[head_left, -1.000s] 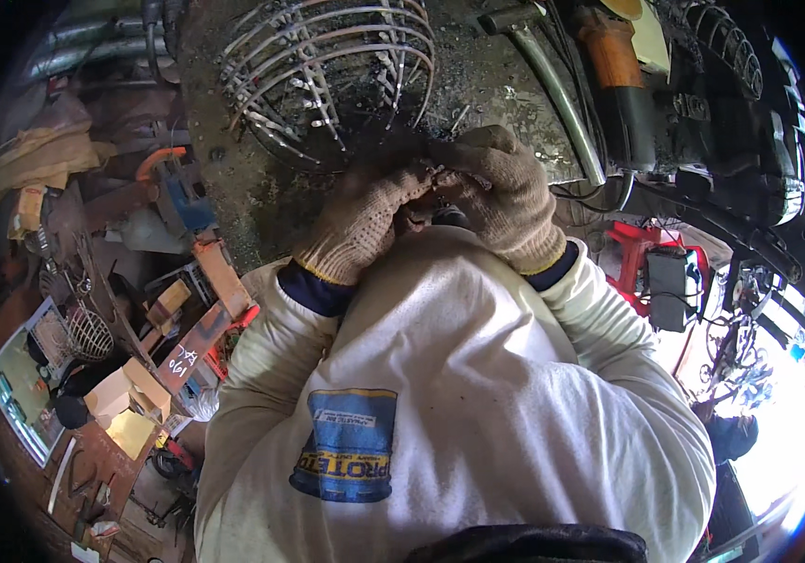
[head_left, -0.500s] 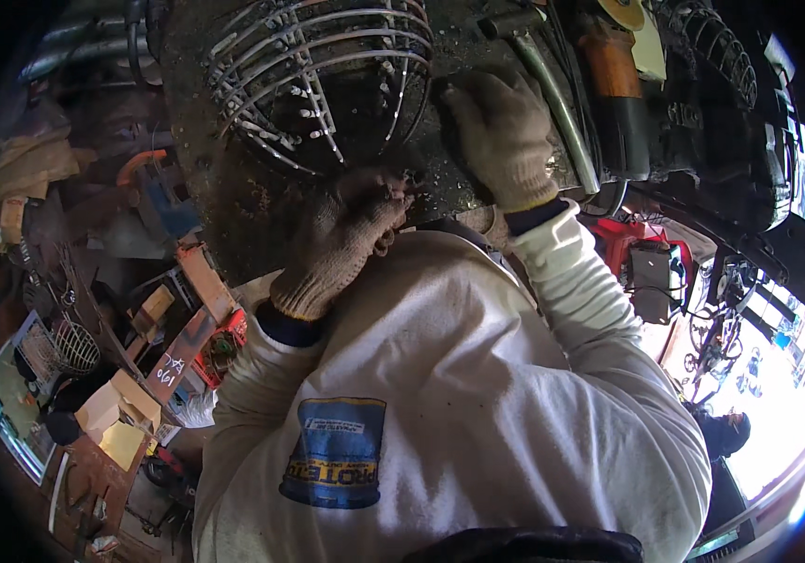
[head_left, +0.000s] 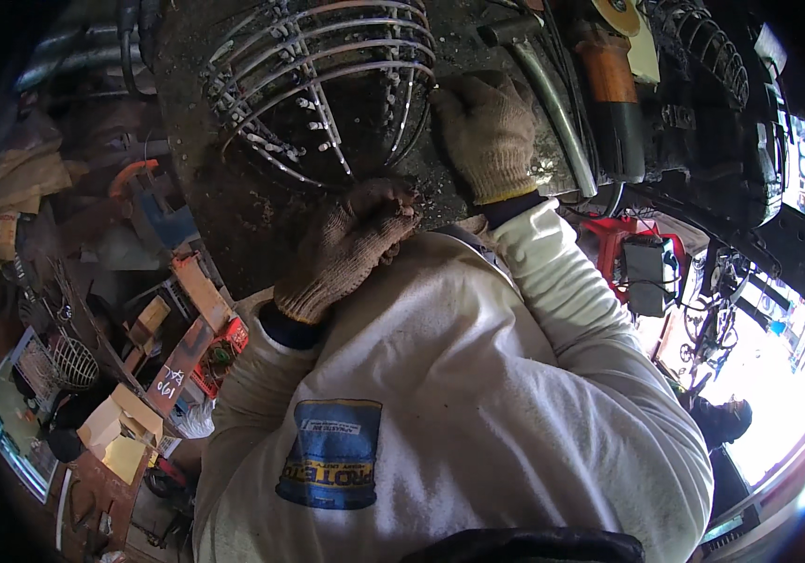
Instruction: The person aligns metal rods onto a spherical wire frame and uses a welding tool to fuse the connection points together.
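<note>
A wire cage (head_left: pixel 313 70) of curved metal bars, with whitish lumps at its joints, lies on a dark, grimy bench top (head_left: pixel 191 103). My left hand (head_left: pixel 351 244), in a dirty knitted glove, is just below the cage's near end. Its fingers are curled closed; whatever they may hold is hidden. Beside the cage's right rim rests my right hand (head_left: pixel 489 136), in a lighter brown glove. Its fingers are a little apart over the bench, the foremost at or against the rim wire. The fingertips are partly hidden.
Right of my right hand lie a metal tube with a crosspiece (head_left: pixel 553 103) and an orange-and-black angle grinder (head_left: pixel 612 89). Another wire cage (head_left: pixel 707 52) is at the far right. A red stand (head_left: pixel 614 239), an opened cardboard box (head_left: pixel 121 422) and a person (head_left: pixel 721 418) are farther off.
My right hand has shifted left, closer to the cage's rim and away from the tube. My left hand stays curled in nearly the same place. The whole view has shifted slightly.
</note>
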A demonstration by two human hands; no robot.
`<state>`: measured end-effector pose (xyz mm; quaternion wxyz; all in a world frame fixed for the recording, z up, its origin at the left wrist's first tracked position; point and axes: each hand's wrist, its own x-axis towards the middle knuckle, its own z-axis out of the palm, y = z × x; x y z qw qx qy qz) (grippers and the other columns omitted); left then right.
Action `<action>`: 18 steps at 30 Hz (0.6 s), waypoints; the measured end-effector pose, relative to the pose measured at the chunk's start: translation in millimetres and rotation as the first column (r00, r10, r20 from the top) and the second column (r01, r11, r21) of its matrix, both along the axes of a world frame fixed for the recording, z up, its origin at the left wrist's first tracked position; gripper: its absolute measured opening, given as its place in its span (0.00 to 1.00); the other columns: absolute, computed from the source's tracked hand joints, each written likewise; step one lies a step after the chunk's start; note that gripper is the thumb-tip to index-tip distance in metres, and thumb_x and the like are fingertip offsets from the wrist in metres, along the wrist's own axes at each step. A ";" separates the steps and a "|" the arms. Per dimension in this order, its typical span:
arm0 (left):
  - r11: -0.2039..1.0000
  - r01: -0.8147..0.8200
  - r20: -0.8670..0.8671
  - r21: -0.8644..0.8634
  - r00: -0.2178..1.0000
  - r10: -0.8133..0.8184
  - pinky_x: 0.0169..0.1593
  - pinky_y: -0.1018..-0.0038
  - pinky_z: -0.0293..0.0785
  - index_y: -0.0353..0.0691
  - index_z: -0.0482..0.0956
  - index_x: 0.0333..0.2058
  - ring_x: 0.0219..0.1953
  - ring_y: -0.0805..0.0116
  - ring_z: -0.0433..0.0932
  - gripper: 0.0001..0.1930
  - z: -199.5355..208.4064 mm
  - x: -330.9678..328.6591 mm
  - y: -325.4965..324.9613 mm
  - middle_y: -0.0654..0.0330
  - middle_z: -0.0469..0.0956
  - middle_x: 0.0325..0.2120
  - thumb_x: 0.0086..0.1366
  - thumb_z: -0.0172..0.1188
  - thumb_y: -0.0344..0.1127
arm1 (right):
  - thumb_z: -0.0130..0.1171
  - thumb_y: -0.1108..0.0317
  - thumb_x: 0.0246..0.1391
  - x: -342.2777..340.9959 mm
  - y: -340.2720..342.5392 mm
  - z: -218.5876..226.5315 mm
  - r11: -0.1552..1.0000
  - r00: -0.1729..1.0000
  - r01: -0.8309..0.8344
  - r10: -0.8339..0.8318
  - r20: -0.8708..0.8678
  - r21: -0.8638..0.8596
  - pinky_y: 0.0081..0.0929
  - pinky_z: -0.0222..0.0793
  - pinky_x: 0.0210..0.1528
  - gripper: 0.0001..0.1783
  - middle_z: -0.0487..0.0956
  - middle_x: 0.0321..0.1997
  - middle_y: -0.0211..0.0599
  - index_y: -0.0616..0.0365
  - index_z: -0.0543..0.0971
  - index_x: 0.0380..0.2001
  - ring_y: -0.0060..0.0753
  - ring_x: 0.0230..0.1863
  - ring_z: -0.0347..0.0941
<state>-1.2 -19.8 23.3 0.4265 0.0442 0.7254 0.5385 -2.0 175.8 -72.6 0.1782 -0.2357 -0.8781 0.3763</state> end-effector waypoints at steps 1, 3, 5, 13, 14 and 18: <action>1.000 0.005 0.005 0.005 1.000 -0.005 0.29 0.83 0.70 0.40 0.79 0.45 0.25 0.84 0.71 0.08 0.8 0.1 0.4 0.69 0.78 0.29 0.69 0.61 0.32 | 0.62 0.55 0.54 -0.2 0.3 2.1 1.000 1.000 -0.005 0.005 0.029 0.008 0.43 0.68 0.54 0.14 0.81 0.44 0.41 0.48 0.86 0.39 0.50 0.50 0.74; 1.000 0.025 0.005 0.010 1.000 -0.025 0.29 0.83 0.70 0.40 0.79 0.44 0.26 0.84 0.71 0.08 -2.5 -0.4 -1.5 0.69 0.78 0.29 0.68 0.61 0.32 | 0.62 0.53 0.54 -3.8 -0.6 -2.7 1.000 0.999 -0.009 0.009 0.034 -0.003 0.44 0.67 0.56 0.15 0.81 0.46 0.40 0.46 0.86 0.39 0.52 0.52 0.73; 0.994 0.108 -0.025 -0.034 0.994 -0.109 0.30 0.83 0.70 0.39 0.79 0.43 0.26 0.84 0.71 0.07 -0.2 -5.5 -0.2 0.69 0.78 0.29 0.68 0.61 0.32 | 0.62 0.52 0.53 -6.0 -0.9 -4.9 0.998 0.999 -0.016 0.018 0.031 -0.059 0.45 0.67 0.58 0.14 0.80 0.49 0.38 0.45 0.86 0.39 0.52 0.55 0.71; 0.998 0.056 -0.009 0.024 0.998 -0.055 0.30 0.83 0.70 0.38 0.78 0.50 0.26 0.83 0.71 0.13 -1.3 -1.4 1.1 0.69 0.77 0.29 0.66 0.62 0.30 | 0.61 0.52 0.55 -5.7 2.4 -1.1 0.992 0.995 -0.100 0.099 0.009 0.082 0.49 0.66 0.58 0.15 0.80 0.50 0.37 0.44 0.85 0.42 0.52 0.58 0.69; 0.998 0.056 -0.009 0.024 0.998 -0.056 0.30 0.83 0.70 0.38 0.78 0.50 0.26 0.83 0.71 0.13 -2.1 -1.6 1.0 0.69 0.77 0.29 0.66 0.62 0.30 | 0.61 0.52 0.55 -5.5 2.3 -0.7 0.992 0.995 -0.099 0.099 0.010 0.082 0.49 0.66 0.58 0.15 0.80 0.50 0.37 0.44 0.85 0.42 0.52 0.58 0.69; 0.997 0.066 -0.002 0.046 0.998 -0.066 0.31 0.83 0.70 0.38 0.78 0.49 0.27 0.84 0.71 0.13 -4.0 -2.6 2.2 0.69 0.77 0.29 0.67 0.62 0.30 | 0.60 0.52 0.56 -5.8 2.4 -2.9 0.993 0.991 -0.108 0.104 0.089 0.043 0.50 0.66 0.58 0.16 0.79 0.51 0.40 0.44 0.84 0.44 0.55 0.58 0.68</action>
